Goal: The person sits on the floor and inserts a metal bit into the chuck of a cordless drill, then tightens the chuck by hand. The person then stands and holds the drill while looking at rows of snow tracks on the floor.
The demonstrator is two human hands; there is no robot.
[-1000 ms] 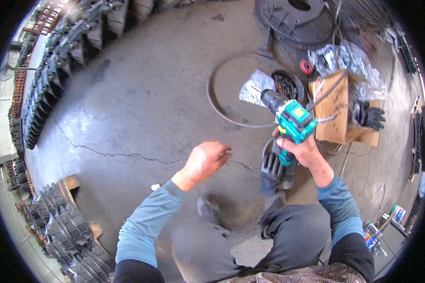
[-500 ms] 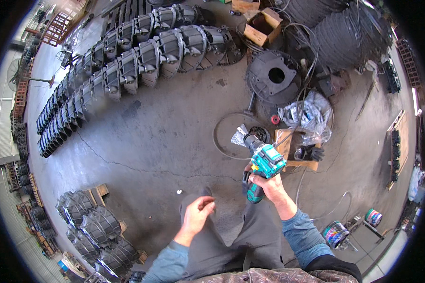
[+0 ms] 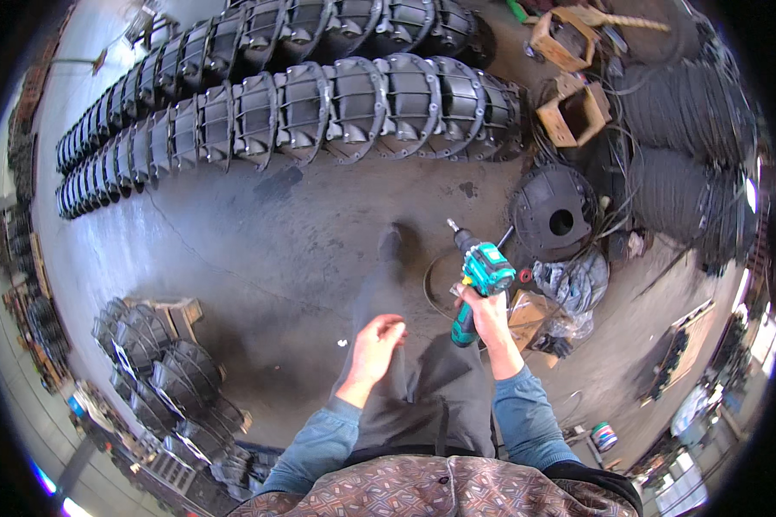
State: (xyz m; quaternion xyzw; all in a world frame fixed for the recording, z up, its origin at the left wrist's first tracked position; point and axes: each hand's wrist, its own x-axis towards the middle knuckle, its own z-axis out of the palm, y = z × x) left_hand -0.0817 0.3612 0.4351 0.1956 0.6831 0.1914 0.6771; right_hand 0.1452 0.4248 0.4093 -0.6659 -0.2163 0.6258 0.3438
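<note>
My right hand (image 3: 485, 315) is wrapped round the grip of a teal and black cordless drill (image 3: 489, 269). A silver socket bit (image 3: 453, 225) sticks out of the drill's front, pointing away from me and a little left, touching nothing. To its left, my left hand (image 3: 374, 348) hangs over my legs with curled fingers and the thumb against the fingertips. Anything it pinches is too small or hidden. Beyond the hands, two long rows of dark metal housings (image 3: 353, 108) lie on the floor, bolt flanges and ribs showing.
A round dark housing (image 3: 553, 211) lies flat at the right, near coils of black cable (image 3: 690, 181) and open cardboard boxes (image 3: 575, 114). Clear plastic bags (image 3: 569, 284) lie beside a wooden box (image 3: 530, 317). More housings (image 3: 181, 379) are stacked at the left. My shoe (image 3: 395, 243) is ahead.
I have stepped forward, one foot now extended and blurred. The housing rows look nearer and larger, and the right-hand clutter has shifted right. The drill stays in my right hand.
</note>
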